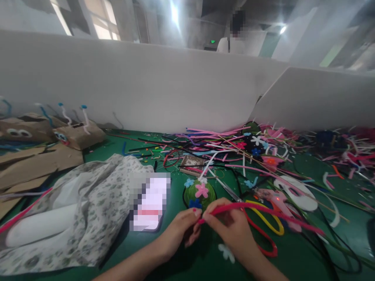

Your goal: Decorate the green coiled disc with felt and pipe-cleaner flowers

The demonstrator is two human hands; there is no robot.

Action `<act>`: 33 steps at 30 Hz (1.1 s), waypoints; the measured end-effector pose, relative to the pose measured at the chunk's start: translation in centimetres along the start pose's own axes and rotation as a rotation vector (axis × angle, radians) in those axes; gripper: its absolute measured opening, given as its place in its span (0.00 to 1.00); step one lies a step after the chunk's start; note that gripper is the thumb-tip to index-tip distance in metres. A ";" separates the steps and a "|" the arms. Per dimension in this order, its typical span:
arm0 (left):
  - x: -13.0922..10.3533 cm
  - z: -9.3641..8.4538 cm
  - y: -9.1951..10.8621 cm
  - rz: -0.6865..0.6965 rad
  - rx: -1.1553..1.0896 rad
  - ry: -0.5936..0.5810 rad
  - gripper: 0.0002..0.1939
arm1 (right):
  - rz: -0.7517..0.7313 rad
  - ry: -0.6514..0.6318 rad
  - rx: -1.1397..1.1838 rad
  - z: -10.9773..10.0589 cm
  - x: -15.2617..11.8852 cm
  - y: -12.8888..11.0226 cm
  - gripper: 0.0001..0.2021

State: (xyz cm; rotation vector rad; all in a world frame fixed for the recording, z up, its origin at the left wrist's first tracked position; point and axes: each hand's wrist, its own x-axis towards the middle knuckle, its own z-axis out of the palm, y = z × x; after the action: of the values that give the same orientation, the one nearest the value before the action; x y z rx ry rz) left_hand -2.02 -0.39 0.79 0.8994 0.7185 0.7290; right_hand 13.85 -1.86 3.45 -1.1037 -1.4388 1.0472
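Between my two hands is a bright pink pipe cleaner (263, 208). My left hand (187, 226) pinches its near end between thumb and fingers. Right beside it, my right hand (230, 226) grips the same pipe cleaner, whose long part runs off to the right. Just beyond my fingertips sits a green ball (191, 192) carrying a pink flower (202, 190), a dark blue flower (195, 203) and a light blue one. Scissors with red and yellow handles (265, 218) lie next to my right hand. A pale flower (226, 253) is on the green table below my hands.
A phone (150, 201) and floral cloth (108, 195) lie left. Cardboard pieces (82, 134) are further left. Pipe cleaners (216, 134) pile up at the back and right, near a white disc (307, 197). A white partition (146, 86) stands behind; a person (234, 43) is beyond.
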 end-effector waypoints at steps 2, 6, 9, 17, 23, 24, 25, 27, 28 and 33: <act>-0.1 -0.2 -0.2 -0.050 0.017 -0.090 0.25 | 0.096 0.026 0.112 0.2 0.6 0.7 0.12; 0.0 -0.4 -0.3 -0.059 0.006 -0.119 0.25 | 0.147 0.019 0.223 0.2 0.6 1.4 0.13; 0.1 -0.4 -0.4 -0.028 0.017 -0.031 0.25 | 0.135 0.014 0.251 0.1 0.0 1.3 0.13; -0.3 -0.3 -0.5 0.079 0.203 0.142 0.22 | 0.177 0.016 0.288 0.4 -0.6 1.6 0.15; -0.4 -0.5 -0.2 0.096 0.251 0.141 0.25 | 0.185 0.000 0.280 0.2 -0.5 1.8 0.17; -0.4 -0.5 -0.2 0.100 0.236 0.125 0.25 | 0.184 0.004 0.256 0.1 -0.5 1.7 0.17; -0.4 -0.5 -0.2 0.100 0.220 0.108 0.26 | 0.182 0.010 0.235 -0.1 -0.5 1.5 0.17; -0.4 -0.6 -0.3 0.095 0.205 0.072 0.27 | 0.172 0.026 0.217 -0.3 -0.5 1.2 0.17; -0.5 -0.6 -0.3 0.088 0.202 0.046 0.27 | 0.164 0.034 0.214 -0.3 -0.5 1.1 0.18; -0.7 -0.9 -0.5 0.009 0.121 -0.134 0.24 | 0.094 0.066 0.152 -0.4 -0.7 0.8 0.18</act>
State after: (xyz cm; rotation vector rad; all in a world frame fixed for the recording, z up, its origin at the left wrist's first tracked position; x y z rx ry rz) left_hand -2.99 -0.74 0.09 1.0522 0.6443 0.6319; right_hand 14.38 -2.34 2.57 -1.0935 -1.2437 1.1557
